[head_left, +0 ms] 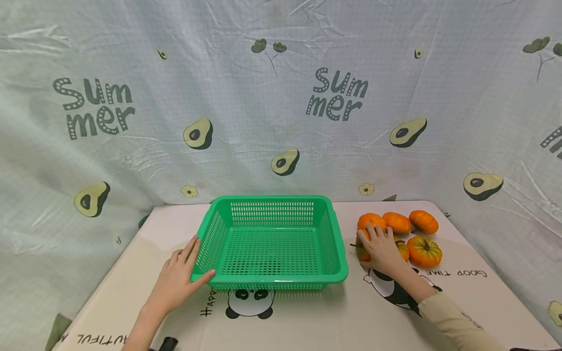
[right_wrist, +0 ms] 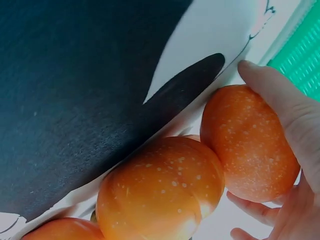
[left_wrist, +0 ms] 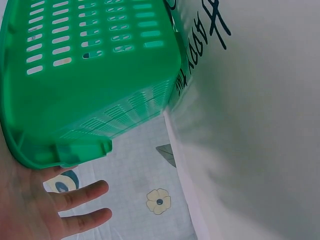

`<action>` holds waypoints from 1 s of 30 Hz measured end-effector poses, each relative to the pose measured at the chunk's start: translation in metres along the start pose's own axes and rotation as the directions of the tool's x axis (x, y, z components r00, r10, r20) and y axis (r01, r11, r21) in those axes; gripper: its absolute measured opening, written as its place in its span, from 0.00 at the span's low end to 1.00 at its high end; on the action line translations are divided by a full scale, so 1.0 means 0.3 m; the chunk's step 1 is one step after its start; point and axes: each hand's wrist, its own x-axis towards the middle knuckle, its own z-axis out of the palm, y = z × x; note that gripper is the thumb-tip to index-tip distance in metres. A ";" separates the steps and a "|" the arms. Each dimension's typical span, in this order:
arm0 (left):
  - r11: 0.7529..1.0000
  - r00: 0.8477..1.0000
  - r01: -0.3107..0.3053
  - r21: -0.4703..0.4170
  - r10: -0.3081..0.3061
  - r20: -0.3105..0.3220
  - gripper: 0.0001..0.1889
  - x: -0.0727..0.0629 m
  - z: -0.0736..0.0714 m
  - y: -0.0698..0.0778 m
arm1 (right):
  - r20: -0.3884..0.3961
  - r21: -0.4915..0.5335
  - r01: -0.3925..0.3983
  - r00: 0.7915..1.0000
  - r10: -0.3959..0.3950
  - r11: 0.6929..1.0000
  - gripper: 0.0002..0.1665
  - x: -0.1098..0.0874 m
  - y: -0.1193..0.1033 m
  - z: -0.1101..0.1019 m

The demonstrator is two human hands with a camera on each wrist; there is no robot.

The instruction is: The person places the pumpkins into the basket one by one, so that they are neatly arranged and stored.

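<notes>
Right hand (head_left: 382, 249) curls round an orange pumpkin (right_wrist: 250, 145) under its palm: looks firm, slick, probably light, best cupped by the sides! Left hand (head_left: 174, 277), fingers straight, touches the green basket (head_left: 272, 279).

Saw a pale table (head_left: 307, 324) printed with black-and-white pandas (head_left: 250, 304) and dark lettering (head_left: 473, 273), including the words "GOOD TIME" toward the right. Found a green perforated basket (head_left: 270, 279) standing upright near the middle, with its near side by one printed panda. Noticed orange pumpkins (head_left: 425, 251) clustered to the right, apart from the basket. Counted three along the far side and made out more in a nearer row. Spotted greenish stripes on the nearer-right pumpkin, just behind the lettering. Could not tell whether the nearer-left pumpkin touched the table.
</notes>
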 end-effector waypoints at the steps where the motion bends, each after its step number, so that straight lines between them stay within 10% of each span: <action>1: 1.000 1.000 -0.001 0.001 0.001 -0.001 0.44 0.000 0.000 -0.001 | -0.002 -0.004 0.001 1.000 -0.001 1.000 0.46 0.000 0.000 0.001; 30: 1.000 1.000 -0.005 0.011 0.005 -0.010 0.44 0.001 0.001 -0.002 | -0.170 0.132 -0.077 0.980 0.099 0.988 0.37 0.054 0.012 -0.083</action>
